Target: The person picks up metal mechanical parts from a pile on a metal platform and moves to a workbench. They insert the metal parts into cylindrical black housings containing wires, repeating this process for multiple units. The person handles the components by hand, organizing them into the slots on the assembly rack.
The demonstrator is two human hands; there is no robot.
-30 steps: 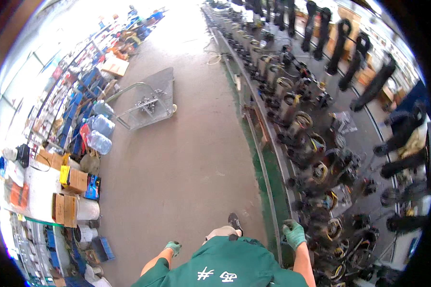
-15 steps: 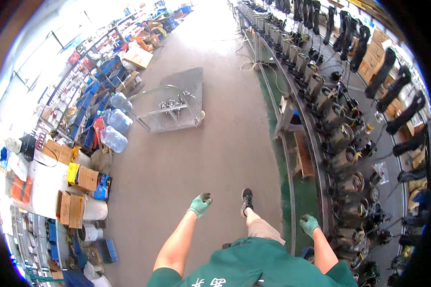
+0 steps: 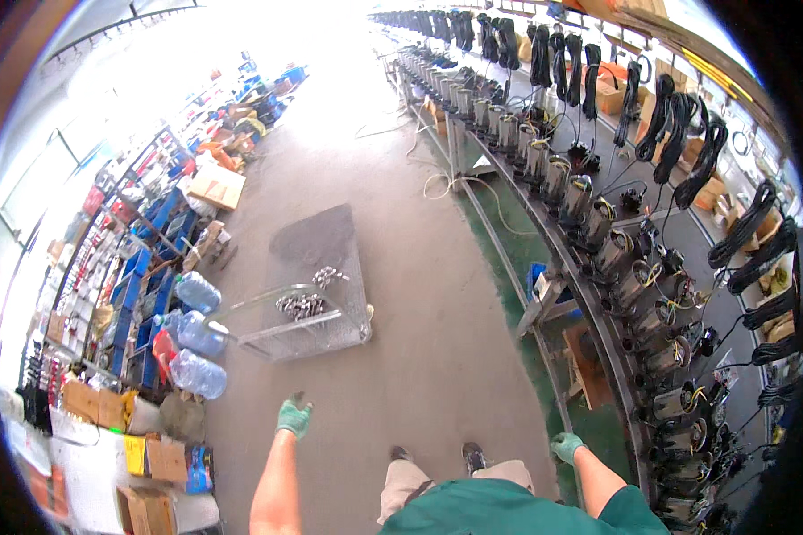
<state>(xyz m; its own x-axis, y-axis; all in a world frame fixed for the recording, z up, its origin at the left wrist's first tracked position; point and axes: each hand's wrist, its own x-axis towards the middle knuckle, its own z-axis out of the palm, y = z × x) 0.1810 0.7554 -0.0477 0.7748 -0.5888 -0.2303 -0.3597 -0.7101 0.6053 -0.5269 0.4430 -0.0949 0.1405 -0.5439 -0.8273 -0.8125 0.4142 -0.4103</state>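
My left hand (image 3: 294,417), in a green glove with dark fingertips, reaches out over the floor with its fingers apart and nothing in them. It is nearest to a flat metal platform cart (image 3: 352,267), a gap of floor between them. On the cart, beside its tubular handle (image 3: 285,292), lie piles of small shiny metal parts (image 3: 301,307). My right hand (image 3: 567,447), gloved alike, hangs beside the edge of a long workbench (image 3: 589,290). Its fingers are loosely bent, and I see nothing in them.
Motor-like units (image 3: 611,254) with loose wires line the bench on the right, beneath hanging black cable bundles (image 3: 705,160). Large clear plastic bottles (image 3: 198,374), blue bins (image 3: 134,272) and cardboard boxes (image 3: 165,459) crowd the left. A pale hose (image 3: 451,189) trails near the bench's legs.
I have moved forward, so the cart and bottles appear closer and lower in view. My left hand has swung out to the left; my right stays beside the bench. Both shoes now show.
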